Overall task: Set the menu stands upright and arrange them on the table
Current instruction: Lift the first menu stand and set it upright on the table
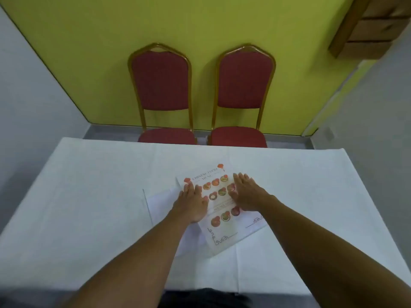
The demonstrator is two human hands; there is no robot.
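Observation:
A menu stand [224, 227] with a printed Chinese food menu lies flat in the middle of the white table [89, 207]. A second clear stand [159, 201] lies flat under it, sticking out to the left. My left hand [192, 203] rests palm down on the menu's left half with fingers spread. On the menu's right half my right hand [246, 194] also lies palm down, fingers apart. Neither hand grips anything.
Two red chairs with gold frames [163, 94] [243, 92] stand at the table's far edge against a yellow-green wall. A wooden shelf unit [369, 25] hangs at the upper right. The white tablecloth shows fold creases.

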